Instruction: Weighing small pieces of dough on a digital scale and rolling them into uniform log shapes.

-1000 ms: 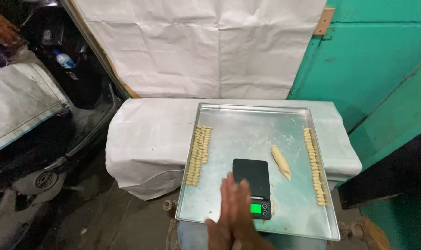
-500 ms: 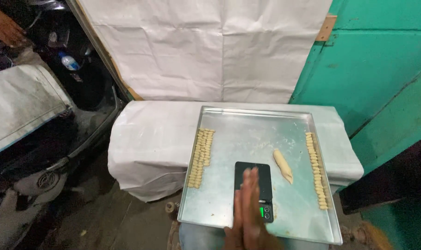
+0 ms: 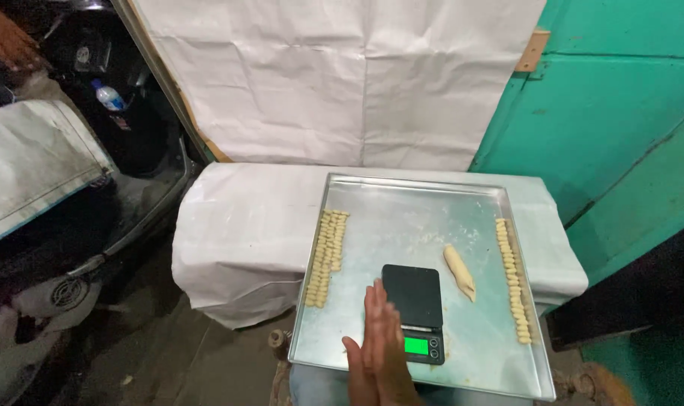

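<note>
My left hand (image 3: 360,359) and my right hand (image 3: 393,347) are pressed flat together, palm to palm, fingers pointing away from me. They hover over the near edge of a metal tray (image 3: 402,218), just left of a small black digital scale (image 3: 412,295) with a lit green display. Whether anything lies between the palms is hidden. A thick roll of pale dough (image 3: 460,272) lies right of the scale. Several small dough pieces form a double row (image 3: 327,256) along the tray's left side and a single row (image 3: 512,280) along its right side.
The tray rests on a low table draped in white cloth (image 3: 236,225). Creased white paper (image 3: 342,75) hangs behind it, and a teal wall (image 3: 620,113) stands at the right. A parked scooter (image 3: 94,225) and a water bottle (image 3: 109,96) are at the left.
My joined hands slid right over the scale, then back left beside it, staying palm to palm. The things on the tray have not moved.
</note>
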